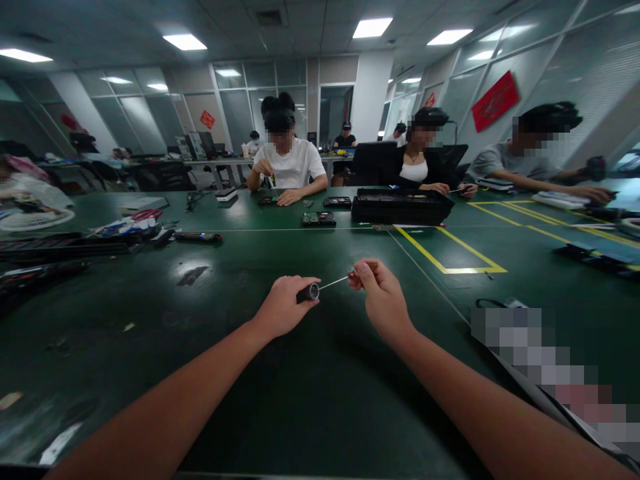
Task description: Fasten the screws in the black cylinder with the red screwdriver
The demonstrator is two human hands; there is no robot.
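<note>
Near the middle of the view, my left hand (286, 305) is closed around a short black cylinder (309, 292) with a round, pale-rimmed end facing me. A thin metal rod (334, 283) runs from beside that end up to the right. My right hand (381, 293) pinches the rod's far end, where something small and reddish shows between the fingertips. Whether the rod enters the cylinder cannot be made out. Both hands are above the green table (280, 413).
A black tray (403, 207) and a circuit board (319, 219) lie beyond my hands. Yellow tape (473, 271) marks the table at right. A black tool (197, 237) and cables lie left. Across the table, a person in white (293, 163) works; others sit at right.
</note>
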